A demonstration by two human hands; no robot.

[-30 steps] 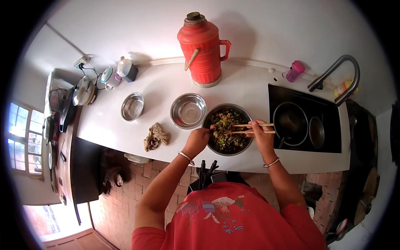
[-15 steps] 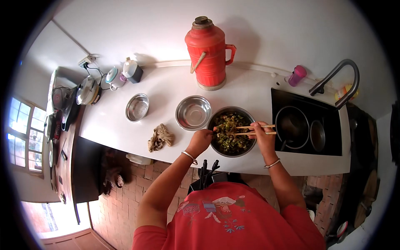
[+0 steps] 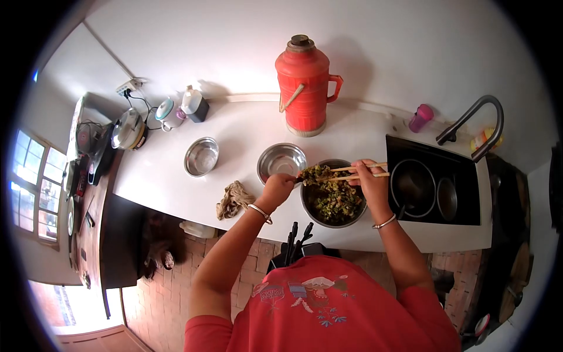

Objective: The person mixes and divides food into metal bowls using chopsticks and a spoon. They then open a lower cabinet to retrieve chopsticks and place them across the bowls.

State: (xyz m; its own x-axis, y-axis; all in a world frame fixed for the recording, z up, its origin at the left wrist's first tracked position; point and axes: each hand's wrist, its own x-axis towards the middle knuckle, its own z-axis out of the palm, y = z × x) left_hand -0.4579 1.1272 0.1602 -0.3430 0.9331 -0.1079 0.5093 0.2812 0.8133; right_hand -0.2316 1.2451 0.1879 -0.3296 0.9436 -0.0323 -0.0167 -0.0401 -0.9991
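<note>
Wooden chopsticks point(image 3: 381, 175), clasped in the right hand point(image 3: 369, 178), reach leftward across the bowl point(image 3: 335, 226) of chopped food point(image 3: 334, 202) on the counter point(image 3: 152, 170), toward the left hand point(image 3: 280, 188), closed beside its rim, on what I cannot tell.

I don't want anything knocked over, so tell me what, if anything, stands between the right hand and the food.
Nothing visible: the right hand holds chopsticks that reach over the bowl to the food. The left hand is at the bowl's opposite side, not between them.
</note>
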